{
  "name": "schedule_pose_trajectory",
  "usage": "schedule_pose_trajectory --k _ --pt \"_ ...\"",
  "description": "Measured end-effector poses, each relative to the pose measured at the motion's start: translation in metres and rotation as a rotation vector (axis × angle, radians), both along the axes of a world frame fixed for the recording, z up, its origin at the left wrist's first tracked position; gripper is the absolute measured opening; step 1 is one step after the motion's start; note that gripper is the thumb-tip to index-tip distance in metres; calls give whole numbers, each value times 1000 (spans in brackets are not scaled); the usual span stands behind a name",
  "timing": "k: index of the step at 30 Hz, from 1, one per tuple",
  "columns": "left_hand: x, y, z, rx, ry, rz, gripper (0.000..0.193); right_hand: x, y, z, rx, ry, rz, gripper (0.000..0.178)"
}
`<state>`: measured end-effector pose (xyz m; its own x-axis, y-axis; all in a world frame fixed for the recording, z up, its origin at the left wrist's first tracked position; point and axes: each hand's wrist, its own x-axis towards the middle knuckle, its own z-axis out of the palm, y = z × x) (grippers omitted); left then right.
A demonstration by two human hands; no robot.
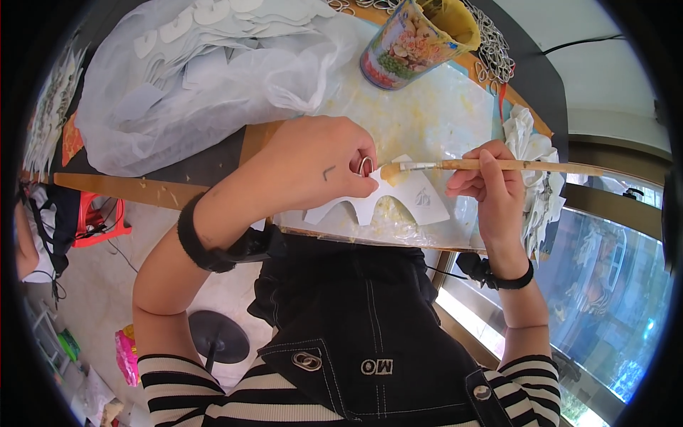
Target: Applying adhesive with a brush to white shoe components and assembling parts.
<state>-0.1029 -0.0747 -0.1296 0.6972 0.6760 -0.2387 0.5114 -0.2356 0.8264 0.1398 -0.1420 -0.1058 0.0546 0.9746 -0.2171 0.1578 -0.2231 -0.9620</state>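
Note:
My left hand (pixel 320 153) is closed, thumb and forefinger pinching a small metal ring (pixel 366 166) at the edge of a white cut-out piece (pixel 427 203). The thumb presses on that piece, which has curved notches along its near side and lies on the work board. In my right hand (pixel 492 183) is a wooden-handled paintbrush (pixel 462 164), gripped between thumb and fingers. Its yellow-coated bristles touch the white piece just right of the ring. My left fingers partly hide the ring and the piece's left part.
A printed tub (pixel 398 53) smeared with yellow paste stands behind the board (pixel 455 107). Linked metal rings (pixel 496 64) lie to its right. Left of it, a clear plastic bag (pixel 242 92) holds stacked white pieces. More white pieces (pixel 533 156) hang at the right edge.

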Motion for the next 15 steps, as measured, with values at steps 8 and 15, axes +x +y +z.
schedule_pose_trajectory --k 8,15 --pt "-1 -1 -3 -18 -73 24 21 2 -6 -3 304 121 -78 20" --pt "0 0 -1 -40 -47 27 21 20 -20 6 230 8 28 19"
